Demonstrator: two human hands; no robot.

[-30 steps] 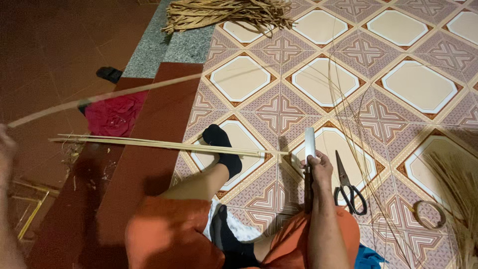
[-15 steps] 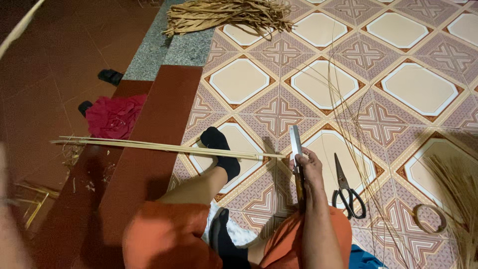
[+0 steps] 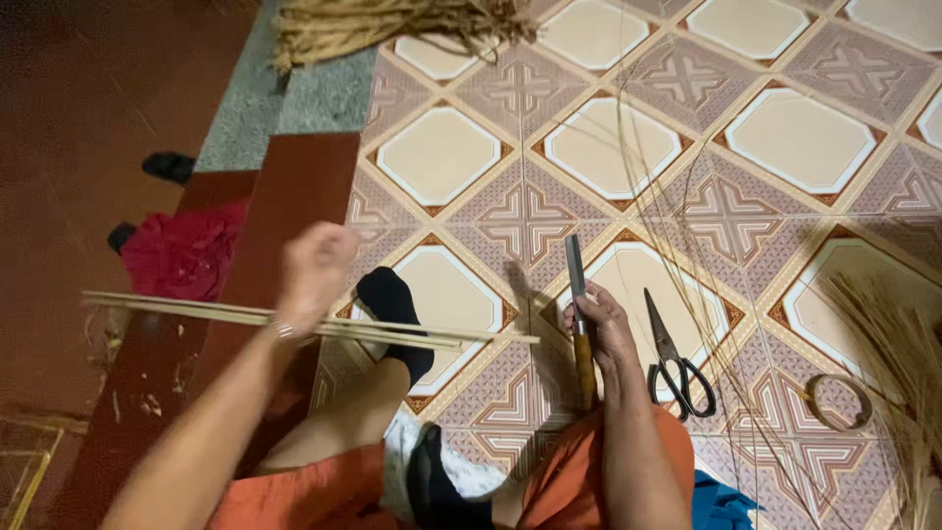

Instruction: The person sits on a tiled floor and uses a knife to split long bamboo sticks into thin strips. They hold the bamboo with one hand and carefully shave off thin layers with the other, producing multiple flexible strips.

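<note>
Right hand (image 3: 603,329) has a firm grip on the knife (image 3: 579,314), blade pointing up, over the tiled floor (image 3: 785,147). Left hand (image 3: 312,270) is blurry, fingers curled over the bamboo strips (image 3: 294,322); can't tell its grip. Scissors (image 3: 672,358) lie just beside.

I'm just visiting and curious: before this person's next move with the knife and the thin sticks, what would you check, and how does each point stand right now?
1. Right hand grips the wooden-handled knife firmly: ok, blade pointing up and away.
2. Left hand has hold of the bundle of thin pale bamboo strips: cannot tell, the hand is blurred above them.
3. Black-socked foot is away from the blade: ok, apart.
4. Black-handled scissors lie off the work line: ok, on the tiles beside the right hand.
5. Strips lie together: ok.
</note>
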